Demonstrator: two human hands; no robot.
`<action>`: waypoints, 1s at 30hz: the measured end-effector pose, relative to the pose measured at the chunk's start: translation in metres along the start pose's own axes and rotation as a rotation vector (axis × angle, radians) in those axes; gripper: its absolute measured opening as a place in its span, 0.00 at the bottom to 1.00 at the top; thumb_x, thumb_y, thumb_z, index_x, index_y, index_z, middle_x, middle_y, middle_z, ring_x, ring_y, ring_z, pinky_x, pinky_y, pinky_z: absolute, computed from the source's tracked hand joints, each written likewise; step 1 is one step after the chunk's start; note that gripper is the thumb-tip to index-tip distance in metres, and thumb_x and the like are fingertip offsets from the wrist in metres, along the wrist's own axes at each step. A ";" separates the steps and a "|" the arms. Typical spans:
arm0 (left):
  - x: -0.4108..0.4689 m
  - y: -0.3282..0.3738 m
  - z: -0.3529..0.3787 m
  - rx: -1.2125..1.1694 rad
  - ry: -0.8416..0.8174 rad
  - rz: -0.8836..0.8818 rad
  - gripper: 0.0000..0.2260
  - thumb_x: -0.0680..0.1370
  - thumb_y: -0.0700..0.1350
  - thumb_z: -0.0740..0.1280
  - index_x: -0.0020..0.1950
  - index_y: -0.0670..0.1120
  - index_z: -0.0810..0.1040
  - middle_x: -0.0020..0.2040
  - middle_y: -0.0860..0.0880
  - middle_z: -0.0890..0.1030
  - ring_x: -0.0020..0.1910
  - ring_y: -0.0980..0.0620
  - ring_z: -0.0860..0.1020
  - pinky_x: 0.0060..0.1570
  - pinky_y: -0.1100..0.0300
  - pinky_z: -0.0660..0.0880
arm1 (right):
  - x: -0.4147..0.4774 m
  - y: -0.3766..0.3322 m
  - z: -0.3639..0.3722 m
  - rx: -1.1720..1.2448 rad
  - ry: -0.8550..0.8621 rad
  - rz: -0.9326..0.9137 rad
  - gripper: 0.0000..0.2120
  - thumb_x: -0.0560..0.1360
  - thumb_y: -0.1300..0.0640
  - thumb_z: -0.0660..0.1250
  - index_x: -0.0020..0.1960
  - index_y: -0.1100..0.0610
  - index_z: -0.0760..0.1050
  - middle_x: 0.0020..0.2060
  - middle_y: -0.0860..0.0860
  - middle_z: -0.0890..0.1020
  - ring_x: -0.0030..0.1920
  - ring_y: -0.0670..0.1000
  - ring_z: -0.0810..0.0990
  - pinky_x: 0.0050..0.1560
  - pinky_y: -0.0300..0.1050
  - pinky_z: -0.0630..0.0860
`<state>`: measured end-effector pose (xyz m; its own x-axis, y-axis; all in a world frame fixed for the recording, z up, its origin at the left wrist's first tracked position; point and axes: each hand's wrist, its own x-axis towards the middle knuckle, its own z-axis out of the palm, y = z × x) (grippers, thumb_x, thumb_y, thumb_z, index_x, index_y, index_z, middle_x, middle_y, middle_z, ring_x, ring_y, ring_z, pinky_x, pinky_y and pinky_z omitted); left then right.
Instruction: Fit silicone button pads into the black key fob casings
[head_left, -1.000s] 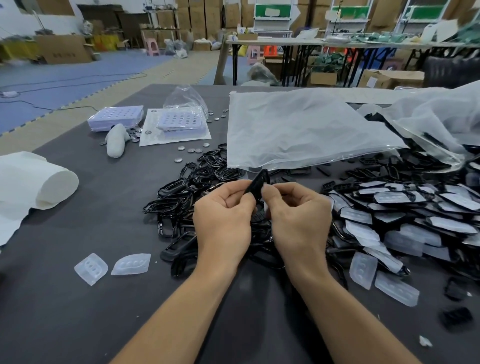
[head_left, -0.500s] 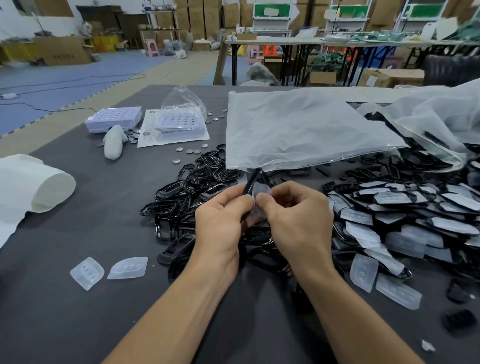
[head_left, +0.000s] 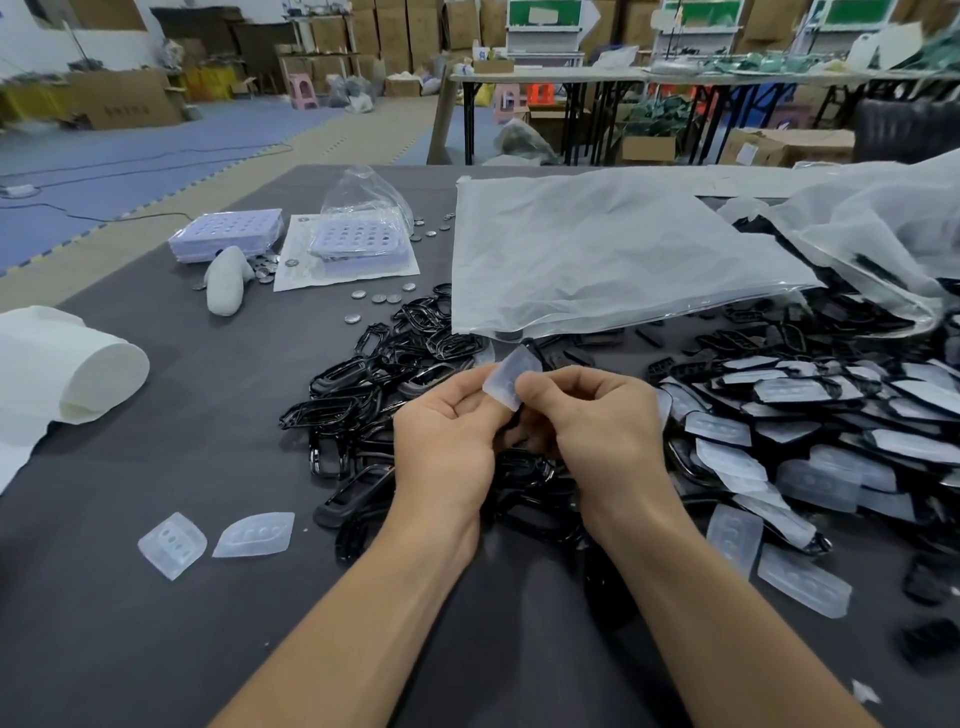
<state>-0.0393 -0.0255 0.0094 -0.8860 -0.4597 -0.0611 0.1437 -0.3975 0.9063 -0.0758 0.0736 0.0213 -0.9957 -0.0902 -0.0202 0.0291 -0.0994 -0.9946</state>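
Two bare hands are being held close together at the centre of the frame, raised above the dark grey table top (head_left: 130, 623). A translucent, lozenge-shaped silicone button pad (head_left: 511, 376) is being pinched between them. The left hand (head_left: 447, 436) is being kept curled with its thumb tip against the pad's lower left edge, and the right hand (head_left: 602, 421) is being kept curled with thumb and forefinger on the right edge. The pad is being tilted up towards the camera, probably so that its orientation can be checked before seating. A thin black edge is showing just above it, but whether a casing is being gripped behind it cannot be told. Supplies are being kept within easy reach. A heap of empty glossy black key fob casings (head_left: 374, 379) is lying left of centre, touching the hands' near side, and a heap of black casings with pads fitted (head_left: 810, 415) is being built up at the right. Two loose translucent pads (head_left: 171, 543) are lying apart at lower left, seemingly set aside.
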 end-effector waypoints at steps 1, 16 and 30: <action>-0.001 0.000 0.001 0.000 -0.009 0.001 0.04 0.76 0.39 0.76 0.50 0.43 0.87 0.42 0.43 0.88 0.37 0.53 0.85 0.39 0.62 0.83 | -0.001 0.000 0.001 -0.076 0.044 -0.031 0.05 0.70 0.56 0.77 0.35 0.54 0.85 0.29 0.53 0.85 0.28 0.54 0.84 0.33 0.45 0.78; -0.003 0.002 0.006 0.033 -0.068 0.005 0.07 0.77 0.31 0.72 0.49 0.42 0.86 0.45 0.42 0.88 0.42 0.51 0.86 0.42 0.62 0.83 | -0.002 -0.001 0.001 -0.415 0.301 -0.266 0.13 0.72 0.50 0.75 0.30 0.51 0.80 0.25 0.39 0.80 0.29 0.39 0.79 0.32 0.28 0.70; -0.002 0.006 0.003 -0.021 -0.081 0.016 0.12 0.77 0.27 0.68 0.45 0.42 0.86 0.44 0.42 0.88 0.40 0.50 0.87 0.40 0.61 0.83 | 0.009 0.002 -0.007 -0.184 0.067 -0.114 0.07 0.67 0.50 0.75 0.37 0.52 0.80 0.26 0.44 0.82 0.25 0.41 0.78 0.30 0.34 0.72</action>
<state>-0.0378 -0.0246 0.0163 -0.9160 -0.4009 -0.0115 0.1672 -0.4078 0.8976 -0.0851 0.0800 0.0187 -0.9955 -0.0219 0.0925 -0.0939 0.0782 -0.9925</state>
